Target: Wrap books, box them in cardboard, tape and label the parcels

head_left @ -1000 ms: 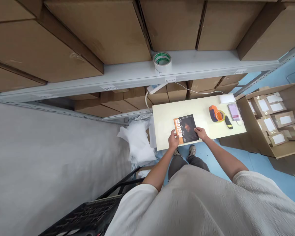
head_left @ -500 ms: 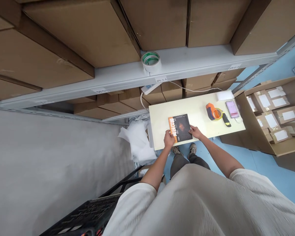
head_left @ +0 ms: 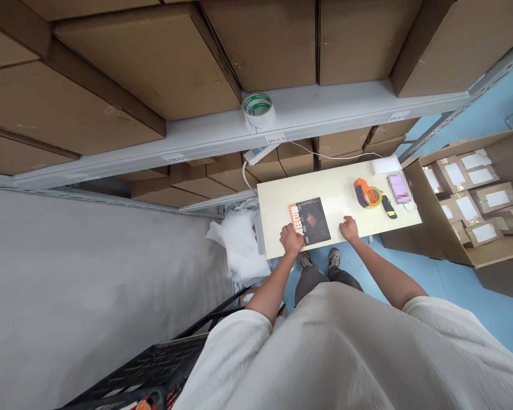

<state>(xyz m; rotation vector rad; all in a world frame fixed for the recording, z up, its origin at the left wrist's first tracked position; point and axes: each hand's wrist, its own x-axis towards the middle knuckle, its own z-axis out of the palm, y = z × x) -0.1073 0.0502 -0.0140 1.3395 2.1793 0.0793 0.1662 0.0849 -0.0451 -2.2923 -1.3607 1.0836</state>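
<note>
A book [head_left: 318,225] with a dark cover, an orange edge and large white characters lies on the pale yellow table [head_left: 277,199]. My left hand [head_left: 291,239] grips its near left corner, its fingers over the orange edge. Just to the right of the book, apart from it, my right hand [head_left: 349,229] is over the table's front part with fingers loosely curled and nothing visible in them. Farther right are an orange tape dispenser [head_left: 362,191] with yellow tape and a black-and-yellow box cutter [head_left: 389,206].
A purple blurred item [head_left: 399,188] and a white block [head_left: 386,165] are at the table's right end. An open carton [head_left: 427,239] of small labelled boxes stands to the right. White foam sheets [head_left: 244,242] hang at left. A tape roll [head_left: 259,111] sits on the shelf above.
My right hand has let go of the book's right edge and moved slightly right. My left hand has shifted its fingers on the orange edge. The view has moved a little.
</note>
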